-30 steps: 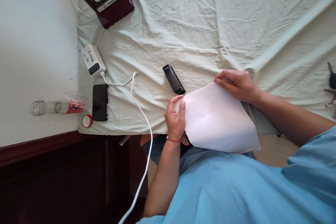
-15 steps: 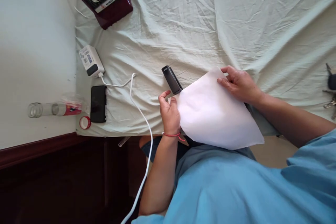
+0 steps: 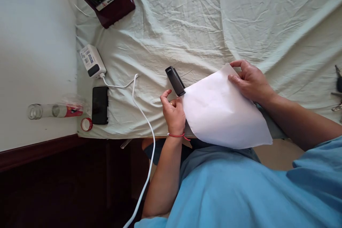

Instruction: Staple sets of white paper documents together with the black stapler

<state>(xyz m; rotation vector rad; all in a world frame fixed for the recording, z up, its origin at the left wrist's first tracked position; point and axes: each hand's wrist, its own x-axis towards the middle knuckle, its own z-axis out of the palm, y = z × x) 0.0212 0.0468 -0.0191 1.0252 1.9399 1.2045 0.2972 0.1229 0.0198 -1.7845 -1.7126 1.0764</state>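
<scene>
A white sheet of paper [image 3: 219,110] is held slanting over the table's front edge, its lower side hanging near my blue shirt. My right hand [image 3: 249,80] pinches its upper right corner between thumb and fingers. At the paper's left edge is my left hand [image 3: 173,114], wearing a red string bracelet. Its thumb lies against the paper edge, the index finger is raised and bent, and the other fingers are curled, partly hidden. Just above this hand a black stapler [image 3: 175,81] lies tilted on the cloth, its lower end close against the paper's upper left corner.
A pale green cloth [image 3: 181,17] covers the table. To the left are a white power adapter [image 3: 92,62] with a white cable [image 3: 145,117], a black phone [image 3: 100,105], a red cap [image 3: 86,124] and a glass bottle [image 3: 56,110]. A maroon fan base [image 3: 112,0] stands behind; keys [image 3: 338,94] lie far right.
The paper and my right hand have shifted a little up and to the right. The paper's left corner has slid away from under my left thumb, while the stapler stays nearly in place.
</scene>
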